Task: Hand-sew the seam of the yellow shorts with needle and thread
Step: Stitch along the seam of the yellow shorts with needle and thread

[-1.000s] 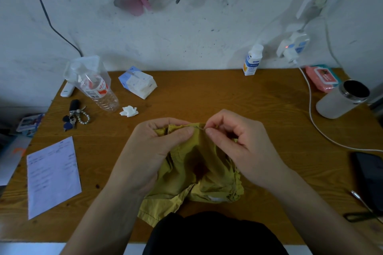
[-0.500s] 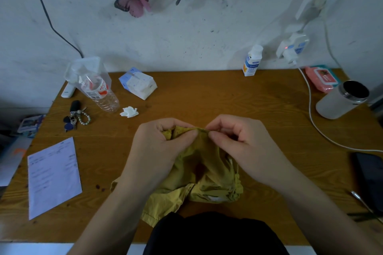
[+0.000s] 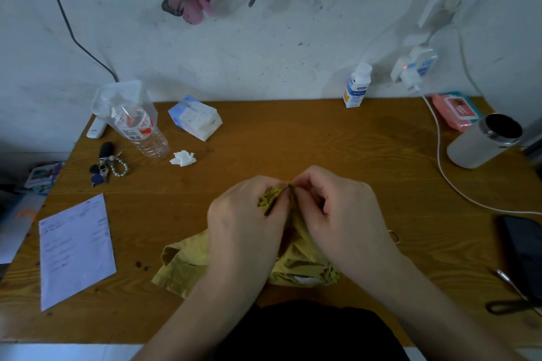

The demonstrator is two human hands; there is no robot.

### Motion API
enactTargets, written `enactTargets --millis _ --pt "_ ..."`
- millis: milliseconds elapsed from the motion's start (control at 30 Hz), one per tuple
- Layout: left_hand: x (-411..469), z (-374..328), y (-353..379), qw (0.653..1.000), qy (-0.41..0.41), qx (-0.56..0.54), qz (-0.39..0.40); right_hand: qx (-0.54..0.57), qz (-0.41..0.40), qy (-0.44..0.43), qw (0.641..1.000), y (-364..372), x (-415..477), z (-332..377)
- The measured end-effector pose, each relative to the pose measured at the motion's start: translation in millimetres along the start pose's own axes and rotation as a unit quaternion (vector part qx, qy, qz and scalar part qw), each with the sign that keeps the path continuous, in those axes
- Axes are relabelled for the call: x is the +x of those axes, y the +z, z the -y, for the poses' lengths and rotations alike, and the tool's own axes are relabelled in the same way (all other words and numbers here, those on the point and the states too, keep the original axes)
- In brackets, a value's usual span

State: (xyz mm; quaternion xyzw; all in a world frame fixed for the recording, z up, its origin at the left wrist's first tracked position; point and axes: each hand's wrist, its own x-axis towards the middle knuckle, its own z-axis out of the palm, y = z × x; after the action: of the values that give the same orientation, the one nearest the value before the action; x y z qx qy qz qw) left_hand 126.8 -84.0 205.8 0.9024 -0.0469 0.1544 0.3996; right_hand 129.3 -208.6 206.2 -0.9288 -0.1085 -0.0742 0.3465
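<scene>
The person is at the wooden table [image 3: 293, 132], with both hands curled on the yellow shorts [image 3: 187, 261]. The shorts lie on the table near its front edge, about the middle. The left hand [image 3: 243, 223] pinches a raised fold of the cloth between thumb and fingers. The right hand [image 3: 343, 220] pinches the same fold just beside it, so the 2 hands come together at the top. The needle I cannot make out. A sheet of paper [image 3: 74, 249] lies to the left, and scissors [image 3: 510, 299] at the far right.
</scene>
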Motion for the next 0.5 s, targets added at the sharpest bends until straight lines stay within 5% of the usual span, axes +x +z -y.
enactTargets --millis 500 --pt "8.4 8.6 -8.0 0.981 -0.110 -0.138 0.079 0.197 0.076 0.074 0.975 -13.9 4.3 -11.6"
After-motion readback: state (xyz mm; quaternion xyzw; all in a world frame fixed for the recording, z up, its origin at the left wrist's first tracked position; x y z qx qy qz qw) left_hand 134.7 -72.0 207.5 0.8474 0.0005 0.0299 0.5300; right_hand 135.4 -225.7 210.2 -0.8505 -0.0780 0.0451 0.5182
